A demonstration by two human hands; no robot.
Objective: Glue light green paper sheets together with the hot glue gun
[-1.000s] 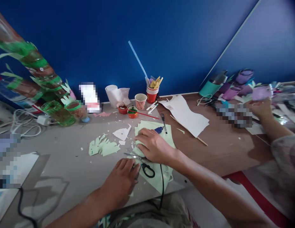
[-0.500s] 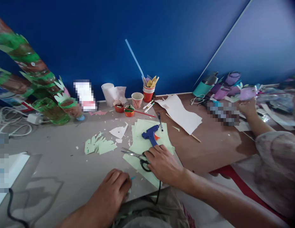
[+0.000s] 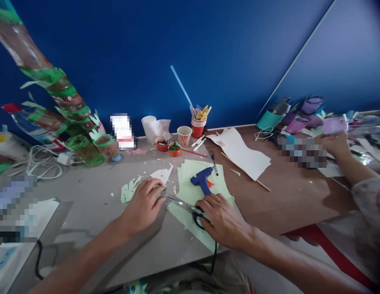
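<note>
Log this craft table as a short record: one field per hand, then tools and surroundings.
left hand: flat on green leaf cutouts
right hand: on scissors handles
glue gun: lying on green paper, untouched
behind: paint cups, marker cup, white paper
far right: another person's hand at purple crafts

At twelve o'clock on the bench [image 3: 85,192] a red paper cup [image 3: 197,127] holds sticks, with two small paint pots [image 3: 168,146] just beside it. White paper sheets [image 3: 243,153] lie at one o'clock. Painted plastic bottles [image 3: 55,118] lean at ten o'clock.
</note>
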